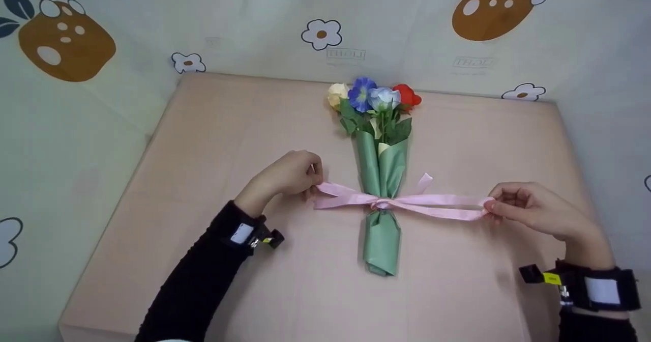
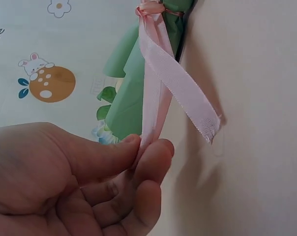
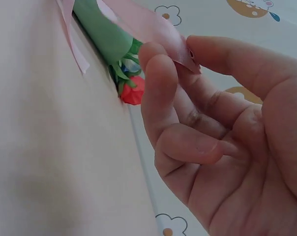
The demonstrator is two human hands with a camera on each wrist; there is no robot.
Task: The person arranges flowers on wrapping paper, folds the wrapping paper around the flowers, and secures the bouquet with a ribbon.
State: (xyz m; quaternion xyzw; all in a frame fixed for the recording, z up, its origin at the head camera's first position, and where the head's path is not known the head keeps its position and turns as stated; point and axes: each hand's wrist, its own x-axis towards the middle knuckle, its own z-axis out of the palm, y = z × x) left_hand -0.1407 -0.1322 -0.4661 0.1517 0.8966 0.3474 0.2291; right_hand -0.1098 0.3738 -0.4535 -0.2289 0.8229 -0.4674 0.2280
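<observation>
A bouquet in green wrapping paper point(image 1: 382, 245) lies on the table with its flowers point(image 1: 384, 99) toward the far edge. Around its middle a pink ribbon point(image 1: 432, 199) is tied, its knot at the front. My left hand point(image 1: 292, 173) pinches the ribbon's left loop between thumb and fingers, and a loose tail hangs beside it in the left wrist view. Out to the right, my right hand point(image 1: 539, 209) pinches the end of the right loop between thumb and fingertips. Another tail, behind the right loop, points up and away from the knot.
The bouquet lies on a pinkish-beige tabletop point(image 1: 244, 123). Behind and beside the table hangs a pale cloth point(image 1: 254, 21) printed with flowers and brown fruit. A black band with a small camera sits on each wrist.
</observation>
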